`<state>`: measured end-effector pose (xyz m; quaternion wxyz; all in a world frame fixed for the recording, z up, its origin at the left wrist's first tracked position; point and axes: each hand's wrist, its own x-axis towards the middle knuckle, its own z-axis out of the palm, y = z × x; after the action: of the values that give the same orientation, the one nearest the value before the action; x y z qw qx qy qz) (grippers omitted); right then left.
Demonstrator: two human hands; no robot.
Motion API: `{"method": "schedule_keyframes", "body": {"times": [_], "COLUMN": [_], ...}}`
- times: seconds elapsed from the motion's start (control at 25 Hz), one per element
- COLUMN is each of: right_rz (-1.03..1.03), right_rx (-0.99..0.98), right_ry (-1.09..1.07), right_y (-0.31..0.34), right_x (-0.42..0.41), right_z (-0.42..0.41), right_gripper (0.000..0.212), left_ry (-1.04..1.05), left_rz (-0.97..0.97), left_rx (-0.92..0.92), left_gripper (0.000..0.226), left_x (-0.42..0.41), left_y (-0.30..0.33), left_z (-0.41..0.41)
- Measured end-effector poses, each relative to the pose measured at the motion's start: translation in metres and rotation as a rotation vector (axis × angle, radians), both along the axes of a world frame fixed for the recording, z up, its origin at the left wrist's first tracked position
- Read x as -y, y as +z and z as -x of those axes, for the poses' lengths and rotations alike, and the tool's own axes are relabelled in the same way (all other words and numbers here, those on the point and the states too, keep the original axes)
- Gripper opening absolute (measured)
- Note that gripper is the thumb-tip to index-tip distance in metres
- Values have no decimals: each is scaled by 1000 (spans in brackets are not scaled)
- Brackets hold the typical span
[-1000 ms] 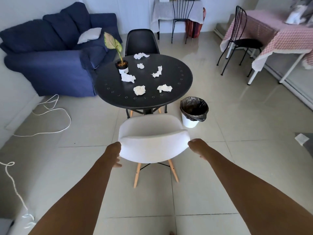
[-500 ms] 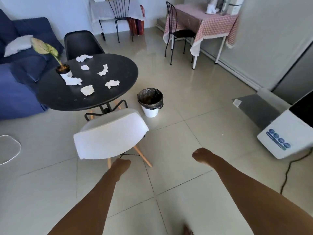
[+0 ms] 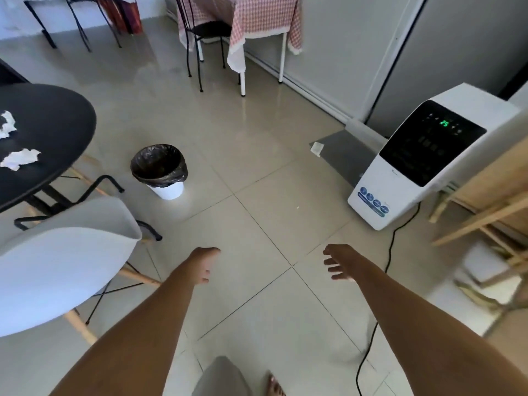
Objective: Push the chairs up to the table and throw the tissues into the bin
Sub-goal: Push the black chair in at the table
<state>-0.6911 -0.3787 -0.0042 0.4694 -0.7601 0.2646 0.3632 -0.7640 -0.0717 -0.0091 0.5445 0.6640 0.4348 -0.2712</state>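
Observation:
The white chair (image 3: 57, 270) with wooden legs stands at the left, its seat tucked under the round black table (image 3: 48, 130). Two crumpled tissues (image 3: 20, 158) lie on the table's visible part, near the left edge of the view. The white bin (image 3: 160, 170) with a black liner stands on the floor to the right of the table. My left hand (image 3: 204, 264) hangs over the floor to the right of the chair, empty, fingers loosely curled. My right hand (image 3: 338, 262) is empty too, with fingers spread apart.
A white air cooler (image 3: 423, 158) stands at the right with its black cable (image 3: 380, 310) trailing over the floor. Wooden furniture (image 3: 491, 212) is at the far right. A table with a pink checked cloth (image 3: 257, 15) and a black metal chair (image 3: 200, 38) stand at the back.
Both hands have left the white chair's back and now hang free. The view has swung to the right, so the table and chair sit at the left edge and the air cooler has come in.

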Motion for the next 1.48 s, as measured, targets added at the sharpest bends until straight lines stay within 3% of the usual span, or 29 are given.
{"method": "schedule_keyframes", "body": {"times": [0.24,0.64,0.92,1.04,1.2,1.36,1.48], "right_rz": [-83,-127,-102,1,95,62,94], "right_rx": [-44,-57,-58,-77,49,-50,-79], "right_ry": [-125,-22,62,212,372,556,630], "right_y": [-15,-16,-35,-17,4,-8,-20], "right_x": [-28,-135,-211,-253,-329,-410,-480], "right_z": [-128,-373,-581,-664,-776,-847,-899], "right_gripper": [19,18,19,16,20,6,8], "left_ry": [71,224,338,339,402,383,369], "left_rz": [65,117,135,110,58,2,-47], "left_rx": [-4,26,30,-13,50,-19,-81], "left_gripper": [24,20,22,21,19,13,6], "left_x": [-21,-121,-192,-221,-275,-339,-400], "left_y": [-14,7,-15,-11,-7,-27,-36], "left_z": [-117,-340,-515,-581,-666,-719,-766]}}
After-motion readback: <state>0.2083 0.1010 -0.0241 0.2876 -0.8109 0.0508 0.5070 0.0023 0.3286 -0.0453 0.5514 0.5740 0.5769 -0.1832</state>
